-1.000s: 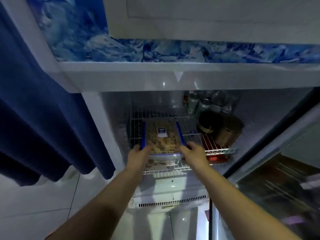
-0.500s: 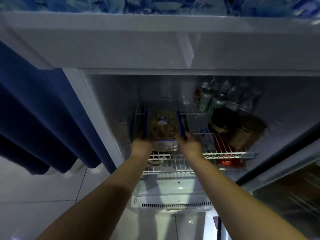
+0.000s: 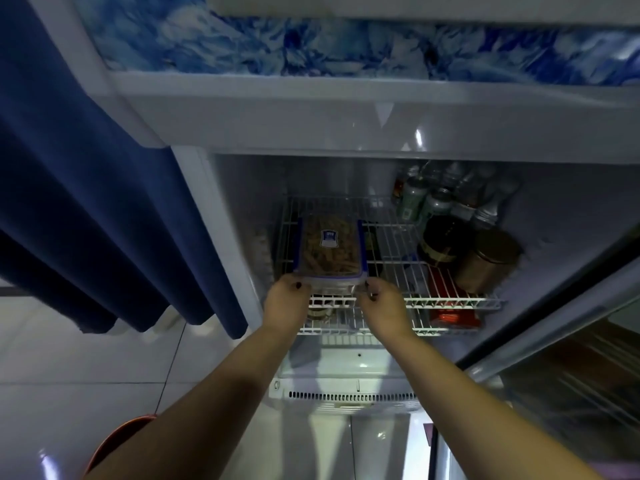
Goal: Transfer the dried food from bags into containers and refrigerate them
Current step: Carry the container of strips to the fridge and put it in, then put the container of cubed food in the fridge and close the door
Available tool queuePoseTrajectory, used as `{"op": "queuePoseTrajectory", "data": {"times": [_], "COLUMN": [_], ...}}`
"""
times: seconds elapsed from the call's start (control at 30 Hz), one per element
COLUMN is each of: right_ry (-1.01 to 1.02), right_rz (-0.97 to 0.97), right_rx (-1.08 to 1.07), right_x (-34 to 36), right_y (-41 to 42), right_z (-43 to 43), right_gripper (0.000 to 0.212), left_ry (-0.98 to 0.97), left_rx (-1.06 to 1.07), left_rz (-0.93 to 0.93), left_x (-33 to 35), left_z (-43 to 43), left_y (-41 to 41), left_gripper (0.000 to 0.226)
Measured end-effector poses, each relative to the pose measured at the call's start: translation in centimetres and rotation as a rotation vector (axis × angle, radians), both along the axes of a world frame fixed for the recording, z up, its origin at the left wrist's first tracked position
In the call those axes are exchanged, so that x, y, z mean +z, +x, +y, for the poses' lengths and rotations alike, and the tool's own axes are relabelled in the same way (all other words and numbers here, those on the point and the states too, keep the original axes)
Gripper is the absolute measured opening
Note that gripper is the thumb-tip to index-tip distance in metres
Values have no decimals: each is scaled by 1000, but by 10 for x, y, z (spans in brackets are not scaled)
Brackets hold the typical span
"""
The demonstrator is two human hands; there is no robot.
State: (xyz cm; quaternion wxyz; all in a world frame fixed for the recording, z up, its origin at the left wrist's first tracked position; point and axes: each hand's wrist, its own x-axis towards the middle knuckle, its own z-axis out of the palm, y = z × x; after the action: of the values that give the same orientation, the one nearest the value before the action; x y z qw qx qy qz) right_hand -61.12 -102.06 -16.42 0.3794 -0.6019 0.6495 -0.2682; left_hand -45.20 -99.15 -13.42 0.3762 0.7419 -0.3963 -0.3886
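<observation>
A clear rectangular container (image 3: 329, 250) with blue lid clips and a blue label holds brown dried food. It lies flat on the white wire shelf (image 3: 398, 244) inside the open fridge. My left hand (image 3: 285, 301) is at its near left corner with curled fingers touching the front edge. At the near right corner, my right hand (image 3: 382, 304) has its fingertips on the edge. Both hands are at the container's front, not around its sides.
Dark and gold round tins (image 3: 488, 259) and several bottles (image 3: 433, 199) fill the shelf's right side. A red packet (image 3: 453, 317) lies on the shelf below. A blue curtain (image 3: 86, 202) hangs left; the glass fridge door (image 3: 571, 375) stands open right.
The container has gone deeper onto the wire shelf. My hands have slid from its sides back to its near corners. The camera view shifted.
</observation>
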Motion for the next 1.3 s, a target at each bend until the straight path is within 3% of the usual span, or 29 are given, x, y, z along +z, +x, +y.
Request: {"op": "queuePoseTrajectory", "data": {"times": [0.27,0.43,0.67,1.03,1.3], "right_ry": [-151,-286,-456,-763,-925], "right_rz": [310,516,734,729,652], "right_rx": [314,548,803,1260,1606], "right_x": [65,103,135,158,161], "right_y": [35,79,182,385,497], "right_z": [59,99,191,424,572], "right_gripper": [23,21,26,20,26], "left_ry": [-72,-79,-133,-168,-200], "left_rx": [-97,-6,114,635,1041], "left_rz": [-84,-64,-188,-434,-440], "left_x": [56,80,113,151,168], "left_z": [84,150,305,619,800], "left_y": [31,79,184,326,362], "left_gripper": [16,17,18,19,18]}}
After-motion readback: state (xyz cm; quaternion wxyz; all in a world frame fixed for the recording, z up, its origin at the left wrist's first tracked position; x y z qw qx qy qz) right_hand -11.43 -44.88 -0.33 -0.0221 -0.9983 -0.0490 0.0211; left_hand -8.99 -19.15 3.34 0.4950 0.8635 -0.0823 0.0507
